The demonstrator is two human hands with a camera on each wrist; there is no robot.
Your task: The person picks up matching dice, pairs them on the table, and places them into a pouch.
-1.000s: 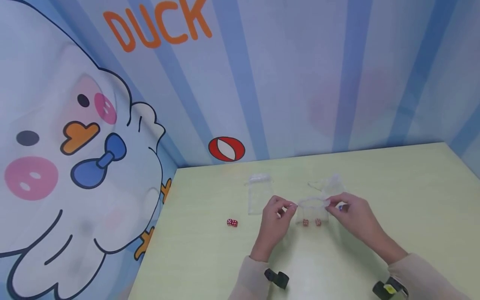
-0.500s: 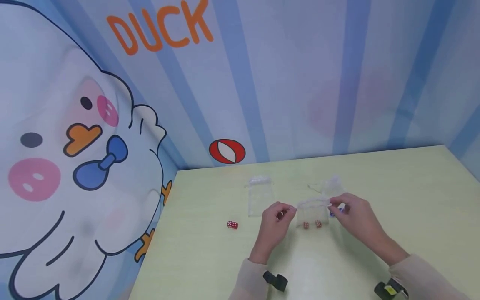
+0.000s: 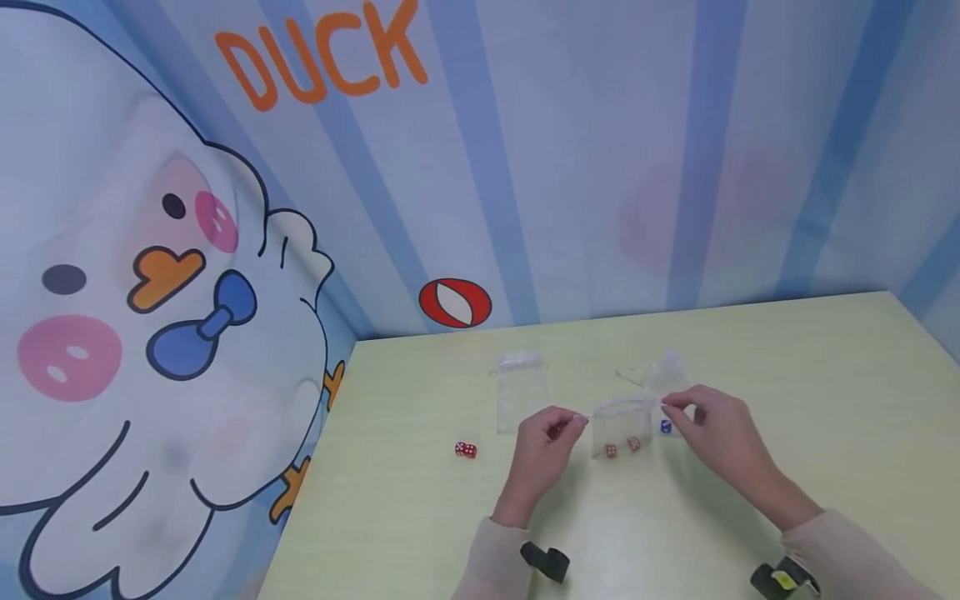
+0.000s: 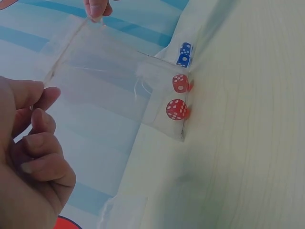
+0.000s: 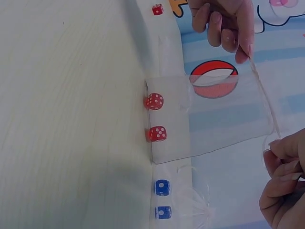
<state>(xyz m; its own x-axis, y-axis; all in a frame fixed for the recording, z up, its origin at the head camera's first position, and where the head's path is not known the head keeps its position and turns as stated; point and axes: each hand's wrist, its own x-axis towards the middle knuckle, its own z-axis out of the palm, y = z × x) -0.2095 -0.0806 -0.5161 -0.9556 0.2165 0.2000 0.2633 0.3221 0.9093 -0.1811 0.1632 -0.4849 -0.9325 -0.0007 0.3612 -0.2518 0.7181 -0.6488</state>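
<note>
1. The person's left hand pinches one end of a drawstring between thumb and forefinger, tips closed together, other fingers curled.
2. The right hand pinches the opposite end the same way, with no visible gap at the fingertips.
3. Between the hands hangs a sheer bag, mouth up, with two red dice showing at its bottom seam; whether it touches the table I cannot tell.
4. Just behind, partly covered by the right hand, is another sheer bag, with two blue dice at its lower end.
5. Beyond the left hand lies a flat sheer bag; nearer, to its left, sit two loose red dice, side by side.
</note>
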